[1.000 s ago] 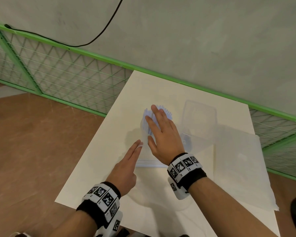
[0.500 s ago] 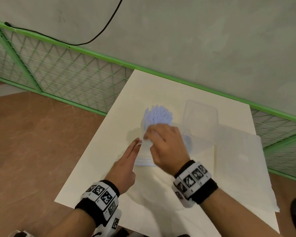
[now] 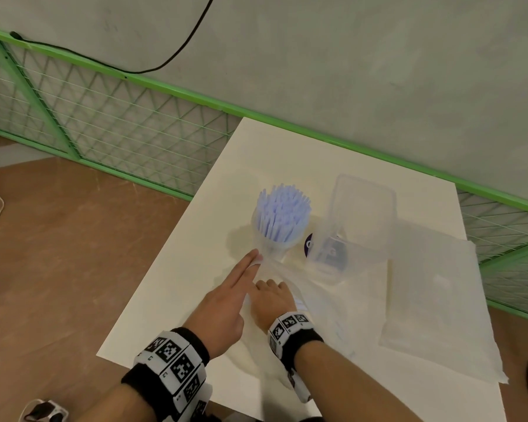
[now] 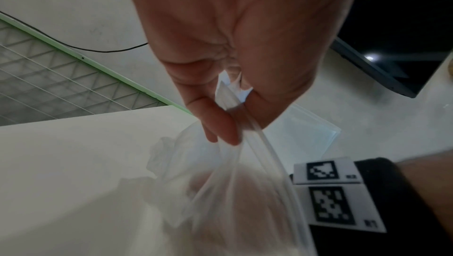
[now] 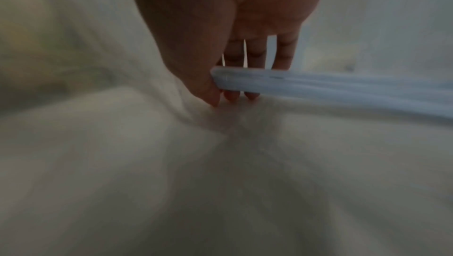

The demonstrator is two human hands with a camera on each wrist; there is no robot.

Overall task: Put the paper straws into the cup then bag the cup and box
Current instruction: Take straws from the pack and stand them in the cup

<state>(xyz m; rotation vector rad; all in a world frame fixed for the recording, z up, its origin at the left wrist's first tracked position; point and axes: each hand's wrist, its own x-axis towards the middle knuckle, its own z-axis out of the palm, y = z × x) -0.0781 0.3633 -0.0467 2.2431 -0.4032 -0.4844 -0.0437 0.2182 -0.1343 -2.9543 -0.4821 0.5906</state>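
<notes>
A clear cup (image 3: 272, 242) packed with pale blue paper straws (image 3: 282, 208) stands upright mid-table. To its right, a clear plastic box (image 3: 358, 220) touches it. A clear zip bag (image 3: 320, 303) lies flat in front of both, its edge reaching the cup's foot. My left hand (image 3: 252, 263) stretches toward the cup and pinches the bag's rim (image 4: 232, 109) between thumb and fingers. Just right of the left hand, my right hand (image 3: 267, 287) is curled over the bag, and its fingertips (image 5: 230, 95) pinch the bluish zip strip (image 5: 318, 85).
The white table (image 3: 195, 269) has its left edge near my left hand, with brown floor below. A second clear plastic sheet or bag (image 3: 436, 300) lies at the right. Behind the table run a green mesh fence (image 3: 119, 132) and a grey wall.
My right hand left the tops of the straws, drew back toward me and took hold of the bag's zip edge. The left hand stayed at the bag's rim by the cup.
</notes>
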